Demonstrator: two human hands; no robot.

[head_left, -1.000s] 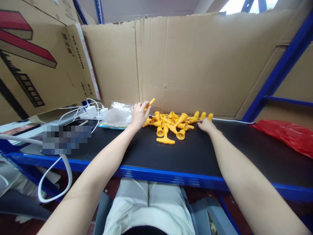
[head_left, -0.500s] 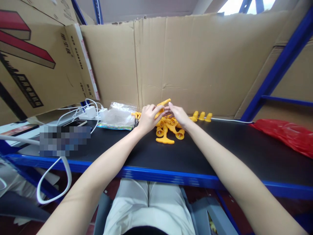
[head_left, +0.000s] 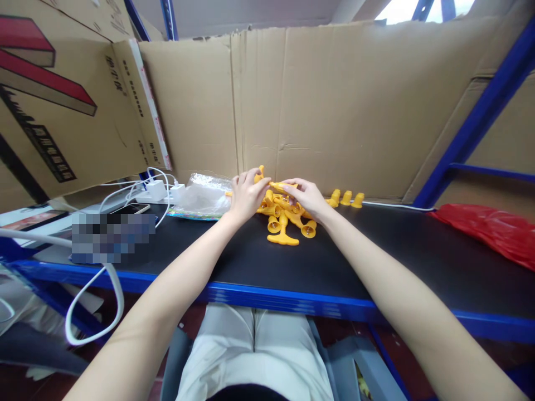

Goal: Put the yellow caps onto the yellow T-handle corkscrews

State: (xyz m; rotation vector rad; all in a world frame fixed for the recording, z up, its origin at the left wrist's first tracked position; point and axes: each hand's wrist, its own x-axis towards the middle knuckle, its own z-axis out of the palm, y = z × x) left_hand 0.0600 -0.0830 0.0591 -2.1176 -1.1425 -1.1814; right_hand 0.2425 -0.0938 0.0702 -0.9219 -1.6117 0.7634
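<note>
Left hand (head_left: 243, 195) pinches a yellow piece (head_left: 259, 172), right hand (head_left: 306, 196) grips a yellow stick (head_left: 281, 185) lying crosswise, tip toward the left; both hover over the yellow pile (head_left: 288, 217) near the desk's (head_left: 334, 267) back edge.

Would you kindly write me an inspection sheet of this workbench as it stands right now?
Surface: black bench top with a blue front edge.
Job's things: pile of yellow plastic pieces; three small yellow caps stand in a row by the cardboard.
Clutter: clear plastic bag at left, red bag at right, phone.
Hands: left hand and right hand together hold one yellow piece above the pile.
Cables: white charger cables; a thicker white cable loops below the bench edge.
Surroundings: cardboard wall, blue rack frame.
</note>
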